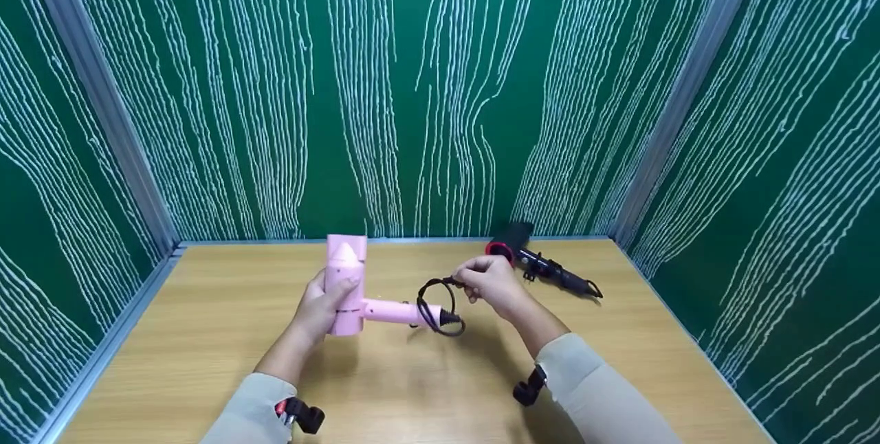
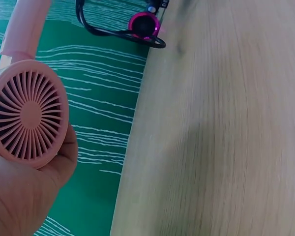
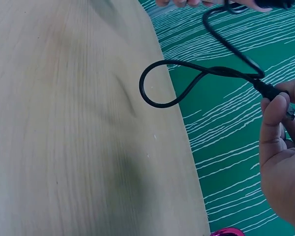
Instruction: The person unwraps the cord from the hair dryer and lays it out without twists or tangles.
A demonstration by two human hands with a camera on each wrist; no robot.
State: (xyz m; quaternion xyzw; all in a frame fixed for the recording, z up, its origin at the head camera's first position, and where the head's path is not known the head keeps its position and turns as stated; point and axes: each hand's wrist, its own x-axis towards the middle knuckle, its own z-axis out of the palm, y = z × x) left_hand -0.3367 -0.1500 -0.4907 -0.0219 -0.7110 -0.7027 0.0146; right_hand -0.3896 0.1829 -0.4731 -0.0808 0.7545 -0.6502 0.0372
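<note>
A pink hair dryer [image 1: 345, 272] is held above the table by my left hand [image 1: 317, 308], which grips its barrel with the thumb across the front. Its handle [image 1: 395, 311] points right. In the left wrist view the round slatted air inlet [image 2: 30, 114] faces the camera. A black power cord [image 3: 162, 63] runs from the handle's end and hangs in a loop. My right hand [image 1: 491, 284] pinches the plug end of the cord [image 3: 266, 90] between thumb and fingers. The plug itself is mostly covered by the fingers.
A black hair dryer [image 1: 543, 265] with a red-pink ring lies at the back right of the wooden table [image 1: 227, 341], behind my right hand. Green walls with white wavy lines [image 1: 357, 86] enclose the back and sides. Small black devices [image 1: 529, 387] sit on both wrists.
</note>
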